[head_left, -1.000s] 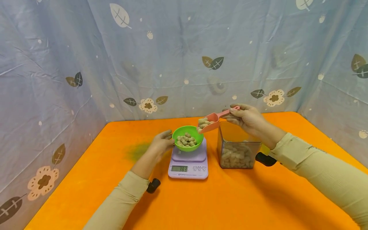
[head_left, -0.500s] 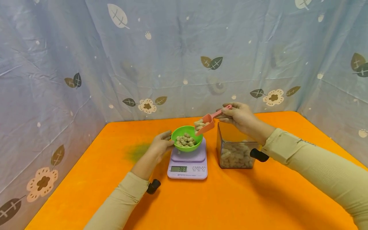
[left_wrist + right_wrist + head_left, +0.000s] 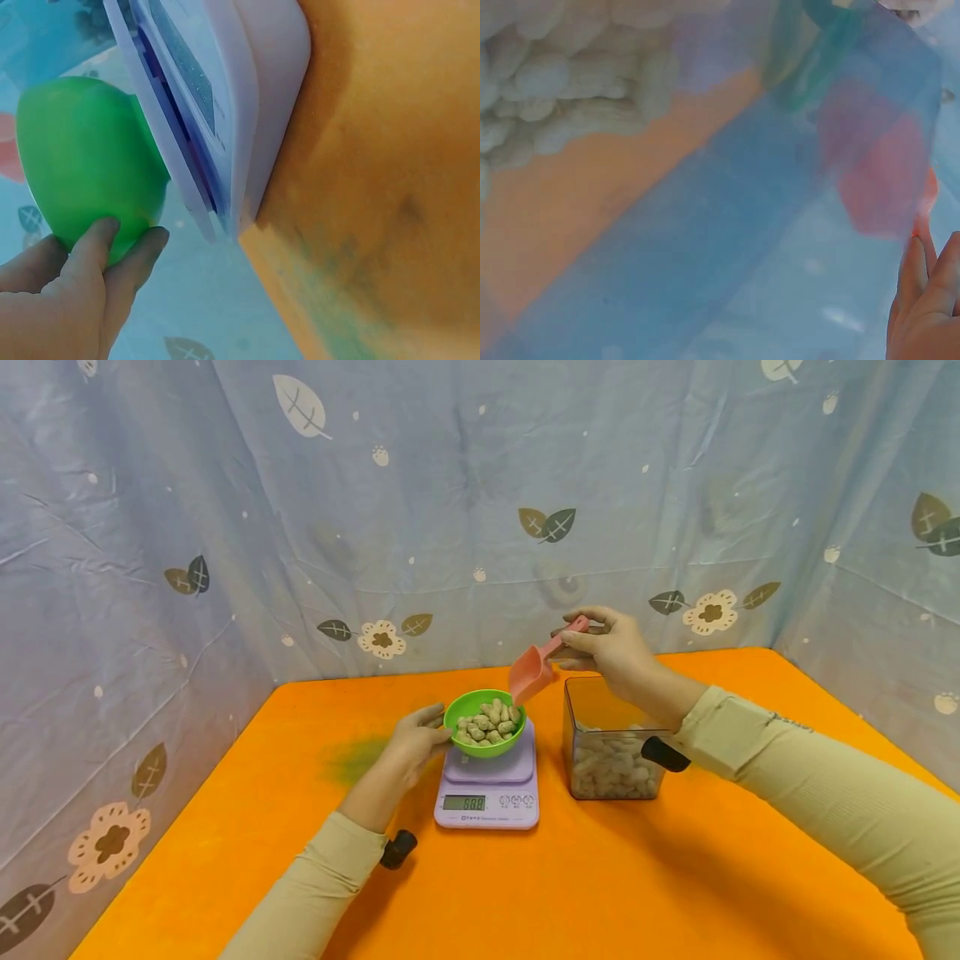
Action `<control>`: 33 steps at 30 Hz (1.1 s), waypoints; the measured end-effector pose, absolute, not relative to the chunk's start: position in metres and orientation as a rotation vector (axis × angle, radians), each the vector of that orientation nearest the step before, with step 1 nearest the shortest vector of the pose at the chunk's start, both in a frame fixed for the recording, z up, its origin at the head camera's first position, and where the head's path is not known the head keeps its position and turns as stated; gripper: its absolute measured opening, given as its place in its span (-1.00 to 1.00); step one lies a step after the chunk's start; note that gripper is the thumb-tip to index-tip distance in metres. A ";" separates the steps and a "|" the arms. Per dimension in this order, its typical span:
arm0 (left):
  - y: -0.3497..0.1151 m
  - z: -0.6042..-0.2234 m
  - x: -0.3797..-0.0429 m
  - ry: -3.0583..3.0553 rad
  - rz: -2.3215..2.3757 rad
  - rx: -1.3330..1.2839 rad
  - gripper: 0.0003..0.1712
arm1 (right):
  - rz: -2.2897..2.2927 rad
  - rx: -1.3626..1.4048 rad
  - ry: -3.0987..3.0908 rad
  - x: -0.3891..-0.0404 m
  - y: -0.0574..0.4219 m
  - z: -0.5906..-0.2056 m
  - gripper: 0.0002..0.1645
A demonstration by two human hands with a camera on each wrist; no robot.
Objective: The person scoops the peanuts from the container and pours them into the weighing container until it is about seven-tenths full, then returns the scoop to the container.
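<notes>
A green bowl (image 3: 459,714) with peanuts (image 3: 487,724) in it sits on a lilac kitchen scale (image 3: 487,817). At its left side my left hand (image 3: 415,739) touches the outer wall. In the left wrist view the fingers (image 3: 94,244) lie fairly straight against the bowl (image 3: 90,150). My right hand (image 3: 611,647) pinches the handle of a pink scoop (image 3: 531,675), tipped down with its lip at the bowl's right rim; no peanuts show in it. The right wrist view shows the scoop (image 3: 877,165) hazily through the container wall.
Right of the scale stands a clear square container (image 3: 570,752), part filled with peanuts (image 3: 611,768), below my right forearm. An orange cloth (image 3: 480,893) covers the table. A patterned curtain (image 3: 420,527) hangs behind and on both sides.
The scoop has moved left and tilted steeply over the bowl. Its peanuts have gone into the bowl, where the pile is larger. The scale's display has changed. The left hand stays at the bowl.
</notes>
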State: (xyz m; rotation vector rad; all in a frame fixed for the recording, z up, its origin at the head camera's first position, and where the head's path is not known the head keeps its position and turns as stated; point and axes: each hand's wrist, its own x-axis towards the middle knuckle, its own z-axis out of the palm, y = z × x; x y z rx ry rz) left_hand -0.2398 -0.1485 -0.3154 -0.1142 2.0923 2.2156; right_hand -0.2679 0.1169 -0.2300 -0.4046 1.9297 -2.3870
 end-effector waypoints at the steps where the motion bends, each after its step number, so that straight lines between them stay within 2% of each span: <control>1: -0.149 -0.316 -0.240 2.094 2.215 -0.108 -0.34 | -2.414 -0.401 1.894 -0.267 0.119 -0.229 -0.69; 11: -0.148 -0.316 -0.237 2.101 2.226 -0.095 -0.34 | -2.586 -0.325 1.526 -0.255 0.159 -0.226 -0.68; 17: -0.150 -0.315 -0.235 2.103 2.240 -0.077 -0.34 | -2.670 -0.242 1.324 -0.251 0.192 -0.232 -0.30; 19: -0.152 -0.314 -0.235 2.105 2.239 -0.077 -0.34 | -2.691 -0.226 1.274 -0.251 0.201 -0.236 -0.28; 24: -0.155 -0.313 -0.234 2.103 2.253 -0.091 -0.34 | -2.742 -0.252 1.161 -0.249 0.219 -0.246 -0.56; 33: -0.159 -0.304 -0.221 2.107 2.311 -0.020 -0.33 | -2.741 -0.188 1.213 -0.240 0.241 -0.259 -0.82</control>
